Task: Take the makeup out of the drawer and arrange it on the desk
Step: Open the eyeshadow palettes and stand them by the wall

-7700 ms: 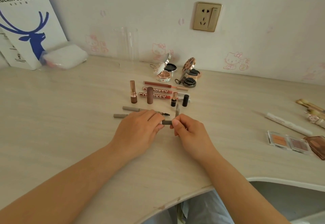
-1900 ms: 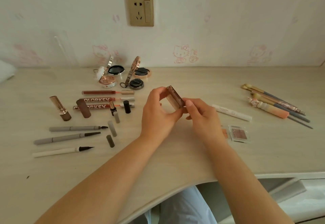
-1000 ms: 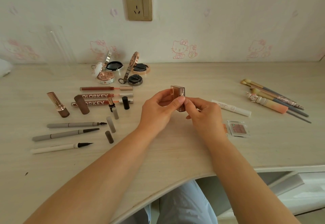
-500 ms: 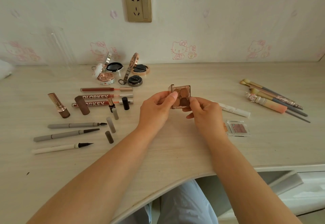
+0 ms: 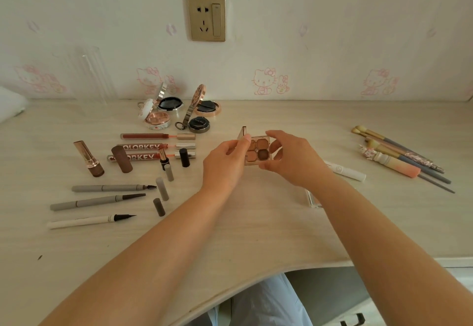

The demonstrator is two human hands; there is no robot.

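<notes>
Four compacts – three lip glosses – three liner pencils

Soft, even daylight fills the scene, bright but flat, with a slightly washed-out cast on the wall. Shadows are faint: thin, pale ones lie under the forearms on the tabletop. No hard glare shows. The wide lens bows the tabletop's far edge, and detail softens toward the corners; the centre is fairly sharp.

1. The right forearm hid most of a clear case on the desk.
2. A white bundle was cut by the left edge.
3. Fingers covered the eyeshadow palette edges.
</notes>
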